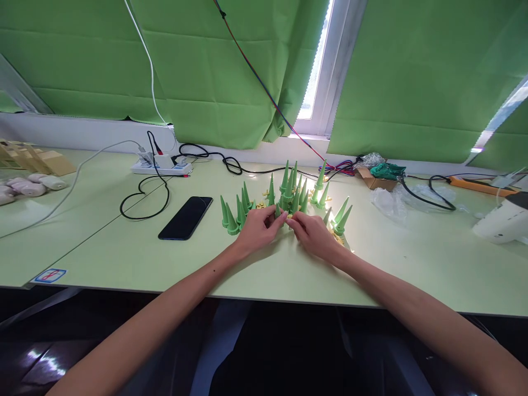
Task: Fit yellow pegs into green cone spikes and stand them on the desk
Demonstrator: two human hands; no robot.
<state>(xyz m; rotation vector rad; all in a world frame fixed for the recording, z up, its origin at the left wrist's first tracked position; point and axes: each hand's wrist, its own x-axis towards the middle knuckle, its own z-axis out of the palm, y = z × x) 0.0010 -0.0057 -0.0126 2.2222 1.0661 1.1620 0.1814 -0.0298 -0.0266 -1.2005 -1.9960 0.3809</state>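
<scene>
My left hand (259, 226) is closed on a small green cone (278, 210), whose pointed tip shows above the fingers. The fingertips of my right hand (314, 232) are pinched at the same spot, around a small yellow piece (289, 217) mostly hidden by the fingers. Both hands meet just above the table. Behind them stands a cluster of green cones (287, 184), upright on round bases. More green cones (231, 220) stand left of my left hand, and a few (341, 220) to the right of my right hand. Small yellow pieces (337, 237) lie among them.
A black phone (185, 218) lies left on the pale green table (264, 275). Behind it are a power strip (160, 166) and black cables (233, 164). A small cardboard box (376, 179) and clear plastic bags (390, 203) sit right, with a white device (504, 220) farther right.
</scene>
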